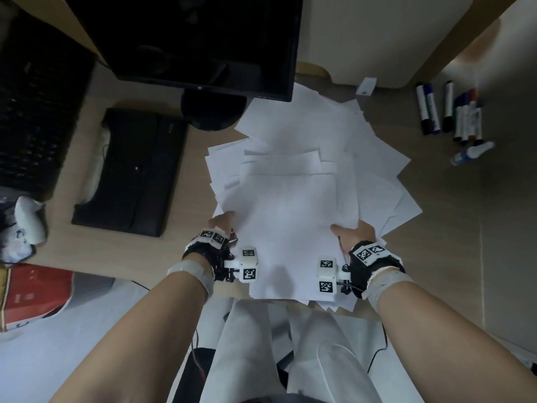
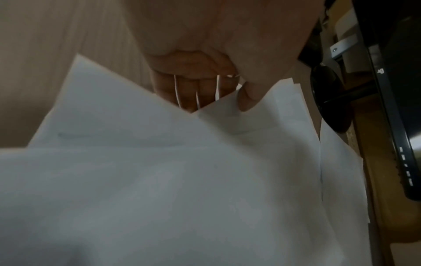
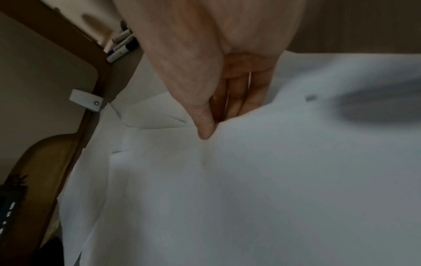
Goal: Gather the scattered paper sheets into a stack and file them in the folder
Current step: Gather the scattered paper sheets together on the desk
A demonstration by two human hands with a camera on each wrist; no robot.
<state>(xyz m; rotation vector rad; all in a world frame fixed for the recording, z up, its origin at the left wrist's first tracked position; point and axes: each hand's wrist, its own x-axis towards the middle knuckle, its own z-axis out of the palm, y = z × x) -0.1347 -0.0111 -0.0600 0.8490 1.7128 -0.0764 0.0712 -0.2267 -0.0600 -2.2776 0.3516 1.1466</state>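
Your left hand point(image 1: 223, 221) and right hand point(image 1: 353, 232) pinch the loose white paper sheets point(image 1: 302, 181), thumbs on top, still fanned unevenly, while the black folder point(image 1: 130, 173) waits unfilled on the tabletop point(image 1: 453, 205).

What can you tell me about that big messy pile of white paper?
The paper sheets are plain white, thin and blank as far as the pictures show. They lie fanned at many angles on the wooden desk, corners sticking out, some hanging over its near edge. They are not yet squared up. The left hand and right hand each grip a side of the top bunch, thumb on top and fingers underneath.
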